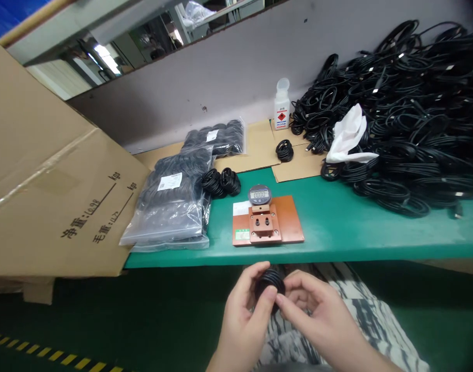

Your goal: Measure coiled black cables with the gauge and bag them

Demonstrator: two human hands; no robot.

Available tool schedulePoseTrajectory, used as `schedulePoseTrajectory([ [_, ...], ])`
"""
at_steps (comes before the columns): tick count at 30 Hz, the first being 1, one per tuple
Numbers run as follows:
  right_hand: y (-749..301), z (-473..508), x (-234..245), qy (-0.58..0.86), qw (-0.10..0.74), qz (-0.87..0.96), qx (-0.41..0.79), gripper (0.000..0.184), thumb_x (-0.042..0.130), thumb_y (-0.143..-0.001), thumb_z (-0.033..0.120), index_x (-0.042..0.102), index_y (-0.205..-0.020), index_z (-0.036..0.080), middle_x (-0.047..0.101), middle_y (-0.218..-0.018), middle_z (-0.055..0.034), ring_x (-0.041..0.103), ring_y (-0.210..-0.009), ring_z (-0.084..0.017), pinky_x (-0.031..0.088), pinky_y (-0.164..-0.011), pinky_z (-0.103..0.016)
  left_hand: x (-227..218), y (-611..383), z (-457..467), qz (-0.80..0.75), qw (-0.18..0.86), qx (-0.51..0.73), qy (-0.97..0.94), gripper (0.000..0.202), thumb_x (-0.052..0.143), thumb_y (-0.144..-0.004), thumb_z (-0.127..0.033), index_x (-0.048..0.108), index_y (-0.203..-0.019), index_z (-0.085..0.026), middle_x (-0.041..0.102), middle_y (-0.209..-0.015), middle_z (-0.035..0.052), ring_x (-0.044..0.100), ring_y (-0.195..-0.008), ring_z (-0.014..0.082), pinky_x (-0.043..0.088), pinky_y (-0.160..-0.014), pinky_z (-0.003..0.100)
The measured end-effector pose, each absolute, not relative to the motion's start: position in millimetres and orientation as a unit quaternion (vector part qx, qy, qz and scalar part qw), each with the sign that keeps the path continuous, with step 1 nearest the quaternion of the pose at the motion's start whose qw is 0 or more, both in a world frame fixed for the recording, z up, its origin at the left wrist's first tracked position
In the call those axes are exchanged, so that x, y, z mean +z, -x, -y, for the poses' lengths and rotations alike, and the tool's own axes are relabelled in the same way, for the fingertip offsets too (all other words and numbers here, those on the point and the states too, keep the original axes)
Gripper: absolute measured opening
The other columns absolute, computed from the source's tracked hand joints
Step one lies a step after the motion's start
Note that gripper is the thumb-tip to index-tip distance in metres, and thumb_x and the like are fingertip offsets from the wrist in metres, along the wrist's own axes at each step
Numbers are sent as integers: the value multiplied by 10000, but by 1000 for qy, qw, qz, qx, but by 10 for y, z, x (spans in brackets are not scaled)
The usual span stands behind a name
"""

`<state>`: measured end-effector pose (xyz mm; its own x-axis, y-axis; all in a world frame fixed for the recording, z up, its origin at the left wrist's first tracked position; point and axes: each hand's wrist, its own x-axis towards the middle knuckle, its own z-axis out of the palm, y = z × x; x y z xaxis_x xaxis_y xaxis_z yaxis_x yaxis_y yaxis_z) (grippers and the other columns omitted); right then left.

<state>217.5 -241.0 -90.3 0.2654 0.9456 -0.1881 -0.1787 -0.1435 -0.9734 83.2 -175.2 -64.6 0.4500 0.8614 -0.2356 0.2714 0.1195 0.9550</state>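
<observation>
Both my hands are below the table's front edge, over my lap. My left hand (246, 302) is closed around a small stack of black rubber rings (271, 280), fingers curled over its top. My right hand (317, 307) pinches the same stack from the right with thumb and fingers. Straight ahead on the green table (337, 227) stands a brown fixture plate (268, 221) with a round digital gauge (259, 195) on it.
Two clear bags of black rings (174, 206) lie left of the fixture, loose ring bundles (220, 182) beside them. A large cardboard box (46, 186) fills the left. A heap of black coiled cables (407, 124) covers the right, with a white cloth (350, 135) and a white bottle (281, 106).
</observation>
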Motion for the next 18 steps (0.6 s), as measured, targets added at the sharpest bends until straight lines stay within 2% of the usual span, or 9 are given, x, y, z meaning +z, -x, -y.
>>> schedulePoseTrajectory([
  [4,-2182,2417,-902,576,569,355,467,255,635,-886,418,612,-810,176,615,-804,-44,614,-658,-159,524,-605,-247,-658,-850,1767,-474,578,254,-614,364,614,-886,-402,625,-1191,-205,670,-1126,95,645,-973,232,514,-866,321],
  [7,-2184,2427,-893,581,570,352,462,264,661,-868,431,617,-797,180,611,-806,-48,612,-668,-165,523,-603,-250,-669,-836,1751,-466,620,241,-583,308,588,-905,-418,650,-1129,-215,680,-1092,70,632,-997,217,503,-887,298],
  [11,-2177,2419,-841,557,576,294,521,292,722,-818,453,625,-782,179,627,-772,-37,627,-649,-166,526,-602,-259,-727,-815,1751,-441,695,246,-513,327,586,-916,-398,615,-1193,-226,637,-1171,75,568,-1112,231,448,-977,333],
  [15,-2174,2397,-802,519,581,208,592,315,754,-789,462,645,-820,169,637,-626,-13,630,-600,-163,516,-586,-255,-765,-838,1732,-380,799,250,-394,230,642,-884,-349,639,-1061,-203,622,-945,41,582,-858,166,490,-824,303],
  [18,-2188,2382,-819,515,581,203,597,296,774,-778,434,671,-841,163,661,-630,-20,637,-622,-165,519,-613,-258,-783,-846,1707,-355,828,258,-349,162,675,-865,-302,621,-948,-174,572,-870,18,535,-759,118,463,-733,249],
])
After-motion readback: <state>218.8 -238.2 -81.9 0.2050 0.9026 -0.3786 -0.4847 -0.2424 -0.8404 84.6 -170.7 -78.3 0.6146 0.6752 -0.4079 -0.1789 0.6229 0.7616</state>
